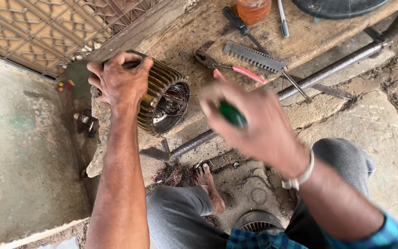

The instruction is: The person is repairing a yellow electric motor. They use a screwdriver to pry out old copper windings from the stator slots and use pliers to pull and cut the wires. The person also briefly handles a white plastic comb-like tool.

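Red-handled pliers (229, 68), toothed metal strip (254, 57), black-handled screwdriver (242, 28), orange-filled jar (253, 9) on worn wooden surface (194, 27), steel pipe (328, 70), patterned grille (47, 27)

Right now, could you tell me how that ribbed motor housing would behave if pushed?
The ribbed motor housing lies on its side, so it may roll. Metal ribs and copper windings suggest heaviness. The left hand on top probably steadies it.

Ribbed motor stator (162, 99) sideways on bench
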The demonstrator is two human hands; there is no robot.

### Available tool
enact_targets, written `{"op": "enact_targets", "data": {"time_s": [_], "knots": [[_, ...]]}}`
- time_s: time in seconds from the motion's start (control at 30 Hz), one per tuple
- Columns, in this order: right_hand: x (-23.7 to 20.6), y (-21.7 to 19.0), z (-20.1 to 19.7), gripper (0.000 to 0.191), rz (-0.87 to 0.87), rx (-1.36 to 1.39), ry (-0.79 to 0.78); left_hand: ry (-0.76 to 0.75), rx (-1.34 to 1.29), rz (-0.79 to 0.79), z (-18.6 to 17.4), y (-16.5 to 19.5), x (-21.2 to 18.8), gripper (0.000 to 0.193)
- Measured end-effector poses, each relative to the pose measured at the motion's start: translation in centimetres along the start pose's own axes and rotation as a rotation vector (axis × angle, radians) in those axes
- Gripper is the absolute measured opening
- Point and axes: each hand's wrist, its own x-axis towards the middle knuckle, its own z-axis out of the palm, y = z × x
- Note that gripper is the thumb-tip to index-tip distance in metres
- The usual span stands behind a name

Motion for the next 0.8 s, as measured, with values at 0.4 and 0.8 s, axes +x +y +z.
{"op": "enact_targets", "data": {"time_s": [0.4,0.8], "knots": [[-3.1,-0.3,0.0,0.038,0.089,0.088,0.065,0.009,0.003,-0.049,-0.2,0.6,-0.6,0.031],[-17.4,-0.7,0.5,0.031,0.152,-0.158,0.014,0.032,0.04,-0.061,-0.3,1.0,-1.0,0.027]]}}
